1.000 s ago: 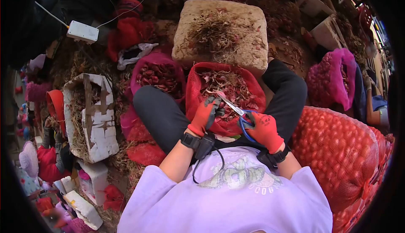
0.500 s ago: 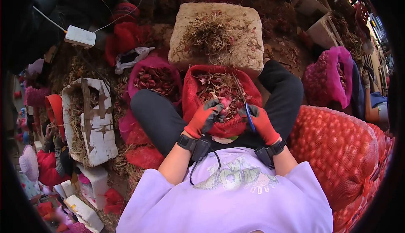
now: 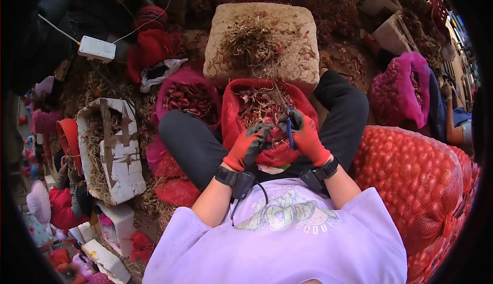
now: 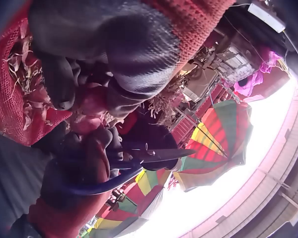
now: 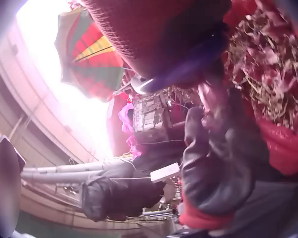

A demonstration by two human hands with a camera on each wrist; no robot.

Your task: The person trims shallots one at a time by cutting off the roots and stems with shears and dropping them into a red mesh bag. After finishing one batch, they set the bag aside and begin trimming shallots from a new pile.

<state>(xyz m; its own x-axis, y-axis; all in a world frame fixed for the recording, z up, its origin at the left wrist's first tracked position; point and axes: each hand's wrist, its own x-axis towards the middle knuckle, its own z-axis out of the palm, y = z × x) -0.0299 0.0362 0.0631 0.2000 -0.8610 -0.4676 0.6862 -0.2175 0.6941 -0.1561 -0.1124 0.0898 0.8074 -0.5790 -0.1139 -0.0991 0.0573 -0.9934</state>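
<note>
Over a red mesh bag (image 3: 234, 124) of shallots and dry peelings, both gloved hands come close together. The left hand (image 3: 248, 145) pinches a pinkish shallot (image 4: 92, 101), seen between dark fingertips in the left wrist view. Blue-handled scissors (image 3: 289, 130) are held in the right hand (image 3: 306, 136); their blades point away from the body in the head view. In the left wrist view the right hand's fingers are at the shallot too, with the blades (image 4: 164, 155) beside them. The right wrist view shows the shallot (image 5: 212, 96) partly hidden.
A foam block (image 3: 300, 42) with dry stalks stands beyond the bag. To the left are a pink bag of shallots (image 3: 190, 96) and a taped white foam box (image 3: 123, 166). A full red mesh sack (image 3: 405, 181) lies right. Other people sit at the edges.
The right hand has moved inward beside the left, and the scissors have swung from pointing at the left hand to pointing away from the body. The left hand stays over the bag.
</note>
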